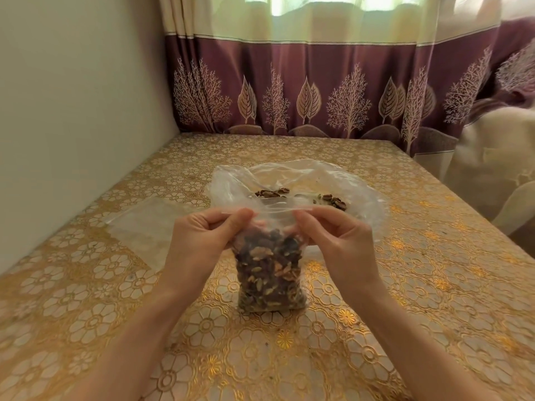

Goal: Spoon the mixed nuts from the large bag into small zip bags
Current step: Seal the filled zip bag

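Note:
A small zip bag filled with mixed nuts stands upright on the table in front of me. My left hand pinches the left end of its zip strip. My right hand pinches the right end of the same strip. Behind it lies the large clear bag, spread open and flat, holding only a few nuts. A clear plastic spoon lies in the large bag, partly hidden behind the zip strip.
Flat empty zip bags lie on the table to the left. The table has a gold floral cover. A wall stands on the left, a purple curtain behind, and a pale draped chair at the right edge.

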The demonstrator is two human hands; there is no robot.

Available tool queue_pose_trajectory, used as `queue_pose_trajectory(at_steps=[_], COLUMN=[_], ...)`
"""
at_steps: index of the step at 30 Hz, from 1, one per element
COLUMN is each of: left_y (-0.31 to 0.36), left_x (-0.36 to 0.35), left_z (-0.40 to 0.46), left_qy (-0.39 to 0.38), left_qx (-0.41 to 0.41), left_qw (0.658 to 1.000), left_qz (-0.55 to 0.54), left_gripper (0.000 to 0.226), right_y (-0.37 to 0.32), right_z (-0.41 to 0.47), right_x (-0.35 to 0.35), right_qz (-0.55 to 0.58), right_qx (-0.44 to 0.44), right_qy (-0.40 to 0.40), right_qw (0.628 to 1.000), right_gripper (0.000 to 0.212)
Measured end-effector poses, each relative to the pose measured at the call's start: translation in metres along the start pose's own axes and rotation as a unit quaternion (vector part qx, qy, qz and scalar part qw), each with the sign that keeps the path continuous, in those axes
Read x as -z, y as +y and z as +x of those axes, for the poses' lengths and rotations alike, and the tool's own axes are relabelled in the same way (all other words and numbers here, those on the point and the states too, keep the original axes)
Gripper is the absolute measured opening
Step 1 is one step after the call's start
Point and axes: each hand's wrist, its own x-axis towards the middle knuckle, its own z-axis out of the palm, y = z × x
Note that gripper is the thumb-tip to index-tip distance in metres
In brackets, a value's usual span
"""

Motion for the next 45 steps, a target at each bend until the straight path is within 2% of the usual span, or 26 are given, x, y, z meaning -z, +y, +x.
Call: queue_pose_trajectory(at_steps=[5, 9, 16, 23, 28, 32, 37, 45], left_y=[0.003, 0.004, 0.005, 0.005, 0.005, 0.005, 0.004, 0.002], left_x=[0.011, 0.014, 0.013, 0.009, 0.013, 0.014, 0.016, 0.02], left_z=[0.002, 0.001, -0.001, -0.001, 0.0, 0.0, -0.001, 0.0], left_qy=[-0.053, -0.084, -0.074, -0.061, -0.07, -0.078, -0.093, -0.084], left_qx=[-0.021, -0.034, -0.069, -0.09, -0.054, -0.043, -0.05, -0.06], left_qw=[0.998, 0.996, 0.994, 0.992, 0.996, 0.996, 0.994, 0.995], left_qz=[0.015, 0.02, 0.042, 0.065, 0.027, 0.032, 0.021, 0.011], left_gripper=[0.013, 0.017, 0.019, 0.019, 0.022, 0.037, 0.023, 0.016], right_y=[-0.002, -0.003, -0.003, -0.003, -0.005, -0.004, -0.001, -0.001], right_z=[0.0, 0.0, 0.001, 0.001, 0.0, 0.001, 0.002, 0.003], right_x=[0.001, 0.004, 0.005, 0.003, 0.001, 0.004, 0.007, 0.009], right_qz=[-0.012, 0.017, 0.063, 0.053, 0.029, 0.038, 0.044, 0.063], right_qx=[0.012, -0.013, -0.058, -0.038, -0.021, -0.034, -0.038, -0.05], right_qy=[0.014, 0.011, 0.012, 0.027, 0.015, 0.006, -0.003, -0.002], right_qw=[1.0, 1.0, 0.996, 0.998, 0.999, 0.999, 0.998, 0.997], right_gripper=[0.013, 0.013, 0.017, 0.019, 0.012, 0.015, 0.008, 0.014])
